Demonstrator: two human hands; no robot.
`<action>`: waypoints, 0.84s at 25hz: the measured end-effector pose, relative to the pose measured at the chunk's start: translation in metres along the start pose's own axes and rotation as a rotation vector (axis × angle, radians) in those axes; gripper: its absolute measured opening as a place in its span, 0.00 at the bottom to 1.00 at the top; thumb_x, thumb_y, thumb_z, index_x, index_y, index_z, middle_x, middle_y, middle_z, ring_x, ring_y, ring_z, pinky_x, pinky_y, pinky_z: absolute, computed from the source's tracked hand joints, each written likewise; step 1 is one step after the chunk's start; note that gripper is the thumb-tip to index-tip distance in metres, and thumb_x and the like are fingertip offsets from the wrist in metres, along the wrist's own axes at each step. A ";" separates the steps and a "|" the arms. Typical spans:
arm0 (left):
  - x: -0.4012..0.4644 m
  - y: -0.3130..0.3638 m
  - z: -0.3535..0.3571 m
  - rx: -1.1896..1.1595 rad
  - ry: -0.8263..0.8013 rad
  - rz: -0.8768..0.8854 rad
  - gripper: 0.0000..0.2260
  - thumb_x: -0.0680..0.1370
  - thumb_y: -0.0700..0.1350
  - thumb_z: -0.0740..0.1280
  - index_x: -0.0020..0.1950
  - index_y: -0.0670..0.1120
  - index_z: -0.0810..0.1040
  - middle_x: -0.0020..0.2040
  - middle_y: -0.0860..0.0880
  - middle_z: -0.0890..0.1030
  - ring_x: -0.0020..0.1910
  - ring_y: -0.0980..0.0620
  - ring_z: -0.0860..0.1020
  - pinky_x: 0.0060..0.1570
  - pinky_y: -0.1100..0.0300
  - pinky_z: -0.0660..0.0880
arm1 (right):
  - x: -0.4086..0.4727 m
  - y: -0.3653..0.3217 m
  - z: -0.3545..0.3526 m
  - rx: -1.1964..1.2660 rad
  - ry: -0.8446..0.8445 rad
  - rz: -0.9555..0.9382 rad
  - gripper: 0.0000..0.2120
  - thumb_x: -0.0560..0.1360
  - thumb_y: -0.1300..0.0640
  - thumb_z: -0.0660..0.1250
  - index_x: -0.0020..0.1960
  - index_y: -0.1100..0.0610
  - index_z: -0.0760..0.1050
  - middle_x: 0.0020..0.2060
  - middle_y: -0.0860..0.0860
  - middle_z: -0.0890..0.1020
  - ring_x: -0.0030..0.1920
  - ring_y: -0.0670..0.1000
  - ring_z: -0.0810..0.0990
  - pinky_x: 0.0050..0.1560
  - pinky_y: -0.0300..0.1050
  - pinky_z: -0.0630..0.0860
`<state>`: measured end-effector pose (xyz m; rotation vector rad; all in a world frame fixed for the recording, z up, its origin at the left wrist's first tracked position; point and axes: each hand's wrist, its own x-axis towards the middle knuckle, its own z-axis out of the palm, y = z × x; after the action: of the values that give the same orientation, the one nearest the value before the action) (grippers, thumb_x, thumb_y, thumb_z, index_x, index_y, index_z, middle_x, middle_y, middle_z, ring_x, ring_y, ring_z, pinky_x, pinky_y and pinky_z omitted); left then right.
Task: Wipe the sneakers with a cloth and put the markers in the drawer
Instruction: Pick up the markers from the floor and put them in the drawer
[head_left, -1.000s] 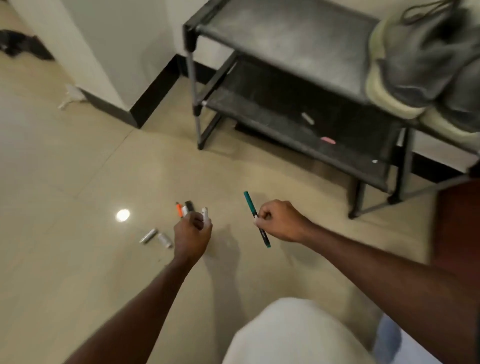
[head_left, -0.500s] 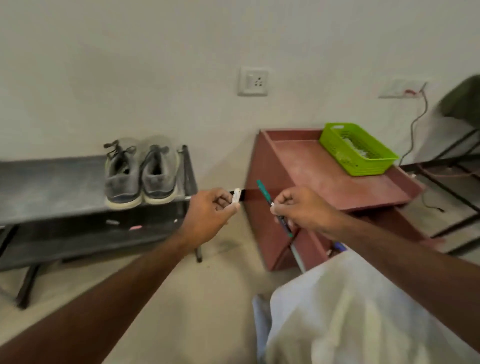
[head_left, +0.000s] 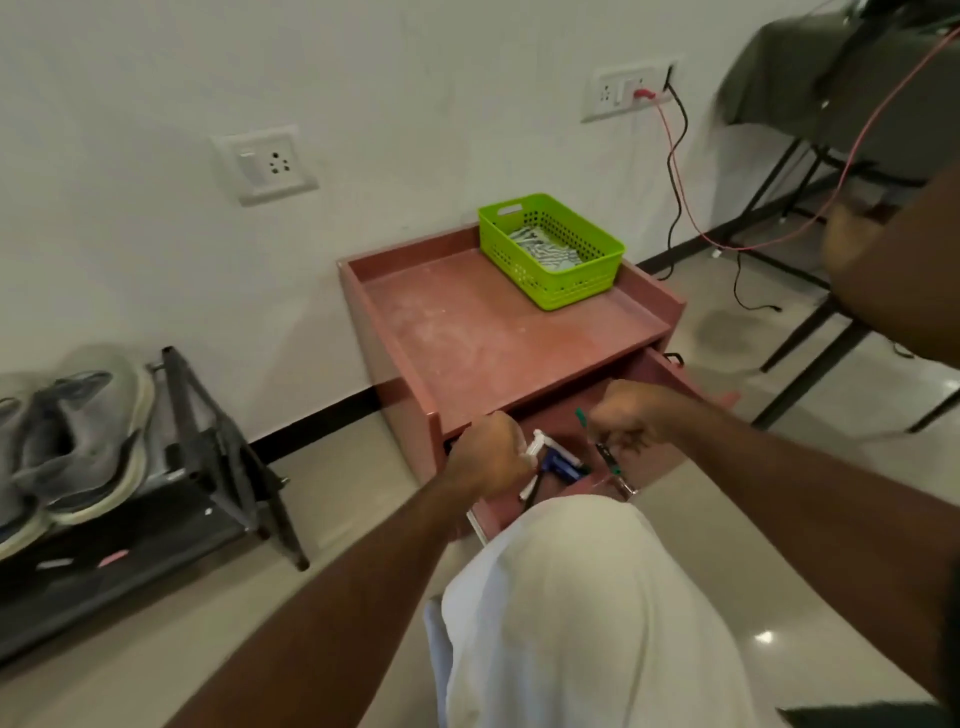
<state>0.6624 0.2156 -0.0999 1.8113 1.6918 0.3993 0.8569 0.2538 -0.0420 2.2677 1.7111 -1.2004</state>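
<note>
Both hands hovered over the open drawer (head_left: 670, 376), left hand (head_left: 488, 457) clutching several markers (head_left: 540, 457), right hand (head_left: 623, 415) pinching a green marker (head_left: 605, 452); releasing them inside seemed next.

Grey sneakers (head_left: 78, 441) sit well left of both hands; green marker (head_left: 597, 441) in the right fist, white markers (head_left: 535, 449) in the left, over the open red drawer (head_left: 670, 371).

No readable text, label, brand, number or sign appears anywhere in view. Motion blur softens the markers, and no printing can be made out on them.
</note>
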 end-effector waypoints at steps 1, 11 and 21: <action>0.013 0.002 0.010 0.061 -0.030 -0.021 0.07 0.71 0.44 0.74 0.36 0.42 0.80 0.36 0.46 0.84 0.37 0.46 0.83 0.39 0.52 0.82 | 0.015 0.001 0.001 -0.012 -0.015 0.025 0.11 0.74 0.67 0.67 0.33 0.63 0.73 0.23 0.58 0.72 0.20 0.52 0.70 0.23 0.39 0.70; 0.083 -0.014 0.081 0.227 -0.067 -0.338 0.15 0.82 0.47 0.67 0.62 0.37 0.78 0.62 0.38 0.79 0.60 0.39 0.80 0.55 0.50 0.79 | 0.118 0.008 0.038 -0.080 -0.207 0.118 0.13 0.79 0.62 0.63 0.36 0.64 0.75 0.36 0.59 0.80 0.32 0.53 0.78 0.41 0.47 0.78; 0.054 0.008 0.046 0.056 -0.049 -0.248 0.09 0.73 0.41 0.75 0.46 0.37 0.81 0.46 0.39 0.85 0.44 0.43 0.85 0.44 0.50 0.84 | 0.084 0.008 0.025 -0.027 -0.060 -0.015 0.10 0.76 0.63 0.70 0.38 0.67 0.79 0.34 0.62 0.84 0.33 0.56 0.84 0.43 0.50 0.85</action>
<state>0.7039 0.2578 -0.1408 1.6097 1.8803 0.2022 0.8568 0.3053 -0.1132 2.1849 1.7154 -1.2265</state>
